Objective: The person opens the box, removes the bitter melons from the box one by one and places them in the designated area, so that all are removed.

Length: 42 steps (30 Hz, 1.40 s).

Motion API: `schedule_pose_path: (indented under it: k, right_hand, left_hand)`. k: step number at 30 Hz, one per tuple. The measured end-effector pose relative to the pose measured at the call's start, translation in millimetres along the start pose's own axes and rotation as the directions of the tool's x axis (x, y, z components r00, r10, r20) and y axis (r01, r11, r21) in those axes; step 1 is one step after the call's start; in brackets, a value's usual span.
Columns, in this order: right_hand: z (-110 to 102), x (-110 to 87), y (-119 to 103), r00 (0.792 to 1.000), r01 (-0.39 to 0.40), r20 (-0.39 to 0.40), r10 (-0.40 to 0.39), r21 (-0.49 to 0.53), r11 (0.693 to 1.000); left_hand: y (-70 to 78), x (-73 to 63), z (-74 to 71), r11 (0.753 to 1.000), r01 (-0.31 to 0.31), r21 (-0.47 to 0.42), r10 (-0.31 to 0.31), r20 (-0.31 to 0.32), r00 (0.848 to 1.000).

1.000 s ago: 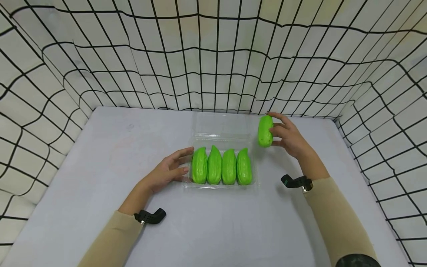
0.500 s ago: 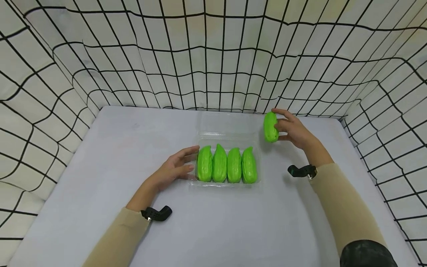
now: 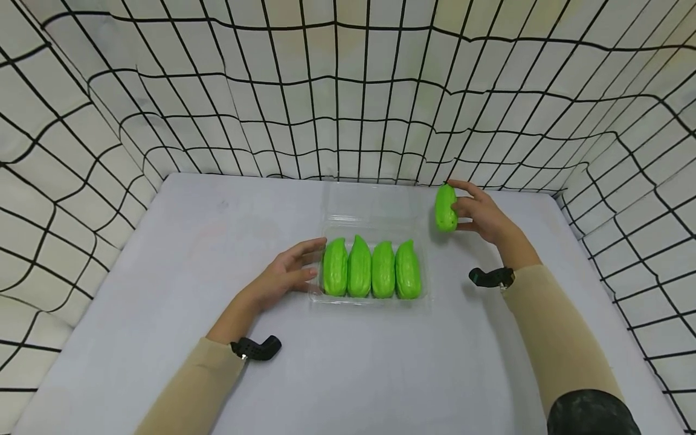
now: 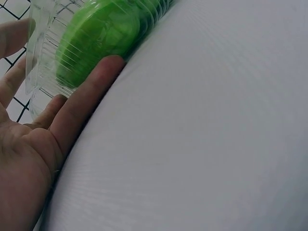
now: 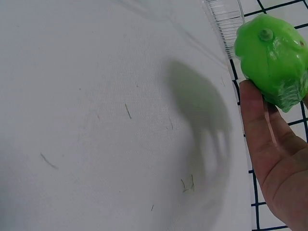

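My right hand holds a bright green ribbed gourd above the table, right of a clear plastic clamshell box. In the right wrist view, the gourd shows a stubby stem end and what looks like clear film, with the fingers under and behind it. Several similar gourds stand side by side in the box, tips pointing away. My left hand rests at the box's left side. The left wrist view shows its fairly straight fingers against the ribbed clear wall, a gourd behind it.
The box's clear lid lies folded back toward the far edge of the white table. Black wire mesh over pale sheeting encloses the back and both sides. Dark bits dot the surface in the right wrist view.
The whole view shifted slightly between the first two frames. My right hand, still holding the gourd, has drifted a little to the right. The left hand stays at the box.
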State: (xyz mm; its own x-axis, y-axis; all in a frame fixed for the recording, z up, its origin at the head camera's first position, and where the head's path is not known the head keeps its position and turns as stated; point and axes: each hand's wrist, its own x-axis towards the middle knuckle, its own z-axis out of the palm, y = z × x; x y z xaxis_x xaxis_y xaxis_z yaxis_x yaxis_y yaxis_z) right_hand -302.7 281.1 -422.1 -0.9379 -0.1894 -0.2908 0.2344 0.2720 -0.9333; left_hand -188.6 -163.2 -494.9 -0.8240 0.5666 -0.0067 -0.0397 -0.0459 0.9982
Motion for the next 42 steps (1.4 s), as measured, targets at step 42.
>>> schedule_pose_path:
  k: [42]
  right_hand:
    - [7, 33.6, -10, 0.997, -0.063, -0.049, 0.054, -0.195, 0.979]
  left_hand:
    - [2.4, 1.7, -1.0, 1.000, 0.003, -0.028, -0.002, 0.009, 1.000]
